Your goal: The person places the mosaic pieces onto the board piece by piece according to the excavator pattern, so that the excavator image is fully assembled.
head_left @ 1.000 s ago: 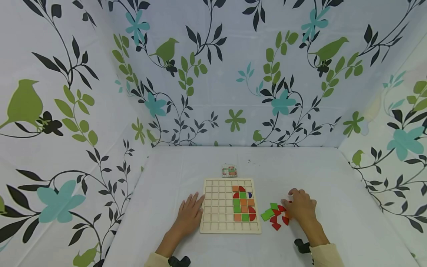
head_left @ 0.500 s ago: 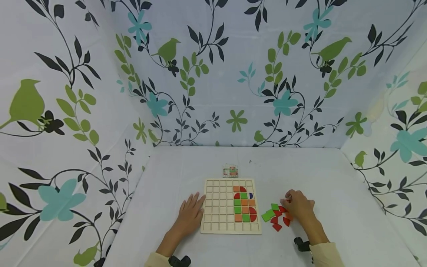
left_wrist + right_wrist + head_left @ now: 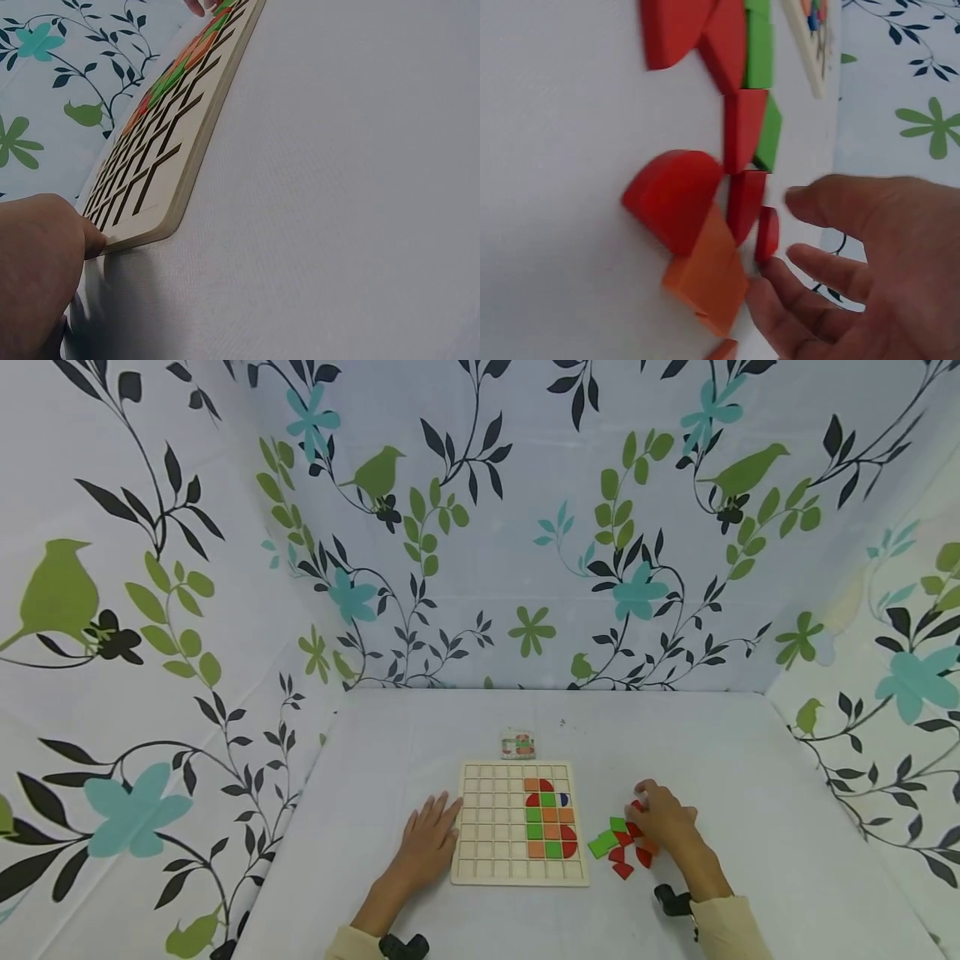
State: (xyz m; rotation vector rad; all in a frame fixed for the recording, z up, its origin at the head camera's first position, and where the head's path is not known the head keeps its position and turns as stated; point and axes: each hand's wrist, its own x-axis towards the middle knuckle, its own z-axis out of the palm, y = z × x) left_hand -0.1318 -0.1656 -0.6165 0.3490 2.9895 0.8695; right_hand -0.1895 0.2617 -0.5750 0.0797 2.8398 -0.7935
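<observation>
A square wooden grid board (image 3: pixel 491 847) lies on the table, its right-hand cells partly filled with orange, red, green and blue pieces. My left hand (image 3: pixel 429 843) rests flat at its left side, fingers straight, and touches the edge; in the left wrist view the thumb (image 3: pixel 94 238) meets the board's corner. My right hand (image 3: pixel 667 820) hovers low over the loose pieces. In the right wrist view its thumb stands apart from the fingers, beside a small red rounded piece (image 3: pixel 767 234); a fingertip is at that piece. An orange square (image 3: pixel 712 277) and a larger red quarter-round (image 3: pixel 676 196) lie nearby.
Loose green pieces (image 3: pixel 602 843) and several red pieces (image 3: pixel 622 870) lie between the board and my right hand. A small patterned card (image 3: pixel 517 744) lies behind the board. Leaf-and-bird printed cloth (image 3: pixel 480 543) encloses the back and sides of the table.
My right hand's fingers were drawn together half a second ago and are now spread. That hand has shifted slightly left. The left hand and the board stay in place.
</observation>
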